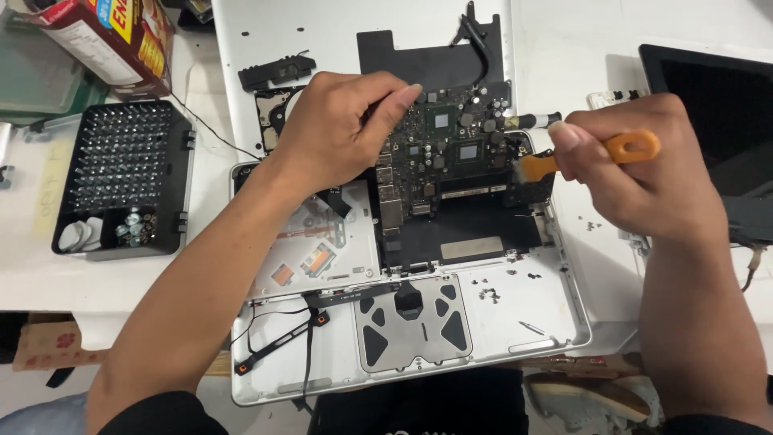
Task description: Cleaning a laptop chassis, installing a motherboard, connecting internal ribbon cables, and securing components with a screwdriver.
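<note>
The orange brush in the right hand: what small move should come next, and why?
Probably a short sweep leftward across the circuit board. The right hand holds the orange brush with its bristles at the board's right edge, and the left hand steadies the board's left side over the open laptop case.

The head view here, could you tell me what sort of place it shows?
Most likely an electronics repair bench: an opened laptop shell with its circuit board exposed, a black tray of screwdriver bits, and a small orange-handled brush in the right hand.
</note>
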